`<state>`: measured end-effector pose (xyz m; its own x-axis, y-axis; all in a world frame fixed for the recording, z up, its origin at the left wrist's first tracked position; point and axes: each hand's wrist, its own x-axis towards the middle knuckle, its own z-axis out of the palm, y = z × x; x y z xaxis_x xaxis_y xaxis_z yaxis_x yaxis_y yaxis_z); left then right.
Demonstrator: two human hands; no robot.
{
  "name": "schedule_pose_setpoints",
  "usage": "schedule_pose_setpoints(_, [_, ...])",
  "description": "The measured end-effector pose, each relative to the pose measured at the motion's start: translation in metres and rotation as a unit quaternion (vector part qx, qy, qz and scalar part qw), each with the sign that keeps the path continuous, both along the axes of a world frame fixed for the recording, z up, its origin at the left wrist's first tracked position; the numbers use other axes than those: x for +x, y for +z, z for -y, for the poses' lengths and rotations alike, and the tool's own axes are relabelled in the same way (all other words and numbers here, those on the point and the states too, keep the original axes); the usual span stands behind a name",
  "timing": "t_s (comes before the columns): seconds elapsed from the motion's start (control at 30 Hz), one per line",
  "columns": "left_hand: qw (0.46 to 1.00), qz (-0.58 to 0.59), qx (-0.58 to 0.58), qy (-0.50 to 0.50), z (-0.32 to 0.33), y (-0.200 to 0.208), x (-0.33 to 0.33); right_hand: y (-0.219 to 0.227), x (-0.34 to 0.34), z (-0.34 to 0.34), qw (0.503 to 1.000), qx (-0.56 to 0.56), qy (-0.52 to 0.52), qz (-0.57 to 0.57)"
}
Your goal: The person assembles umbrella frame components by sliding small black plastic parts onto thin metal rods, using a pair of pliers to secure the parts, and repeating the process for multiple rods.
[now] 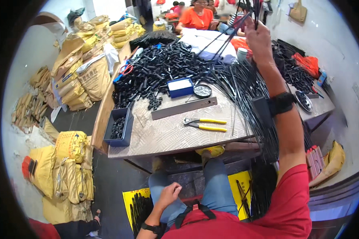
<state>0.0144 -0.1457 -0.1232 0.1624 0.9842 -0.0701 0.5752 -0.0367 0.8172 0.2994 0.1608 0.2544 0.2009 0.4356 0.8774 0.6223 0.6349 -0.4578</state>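
Observation:
My right hand (259, 42) is raised high at the upper right, closed around several long thin black rods (223, 42) that slant down toward the table. Over my lap, my left hand (169, 194) is loosely curled, with nothing visible in it. More black rods (243, 89) lie spread along the table's right side, under my right forearm. On the table (147, 137) are end-cutting pliers (207, 124) with yellow handles and a flat metal bar (183, 108). Behind the bar stand a small blue box (179, 88) with white contents and a round dark dish (202, 91).
A large heap of short black tubes (159, 63) covers the table's far left, with red-handled scissors (126, 69). A blue bin (126, 137) of small black parts sits at the left corner. Yellow sacks (71, 171) are stacked left. A person in orange (196, 19) sits beyond.

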Motion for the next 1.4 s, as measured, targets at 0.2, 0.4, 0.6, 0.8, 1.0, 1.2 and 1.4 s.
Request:
schedule_pose_setpoints(0.2, [0.986, 0.033, 0.165, -0.023, -0.019, 0.111, 0.005, -0.067, -0.128, 0.057, 0.99, -0.047, 0.115, -0.068])
schedule_pose_setpoints(0.4, [0.947, 0.158, 0.265, -0.088, -0.024, 0.217, 0.012, -0.151, -0.185, 0.054, 0.976, -0.082, 0.166, 0.113])
schedule_pose_setpoints(0.6, [0.904, 0.32, 0.278, 0.059, -0.071, 0.271, 0.015, -0.093, -0.186, 0.101, 0.911, -0.056, -0.033, 0.408])
schedule_pose_setpoints(0.8, [0.853, 0.465, 0.212, 0.103, -0.142, 0.272, -0.002, -0.116, -0.167, 0.151, 0.928, -0.007, -0.11, 0.357])
schedule_pose_setpoints(1.0, [0.801, 0.571, 0.151, 0.096, -0.136, 0.273, 0.012, -0.176, -0.161, 0.19, 0.95, -0.177, 0.21, 0.149])
schedule_pose_setpoints(1.2, [0.874, 0.48, 0.072, 0.032, -0.11, 0.271, 0.017, -0.179, -0.154, 0.221, 0.693, -0.408, 0.554, -0.216])
schedule_pose_setpoints(1.4, [0.897, 0.425, 0.122, 0.012, -0.083, 0.274, 0.027, -0.177, -0.161, 0.225, 0.779, -0.294, 0.505, -0.226])
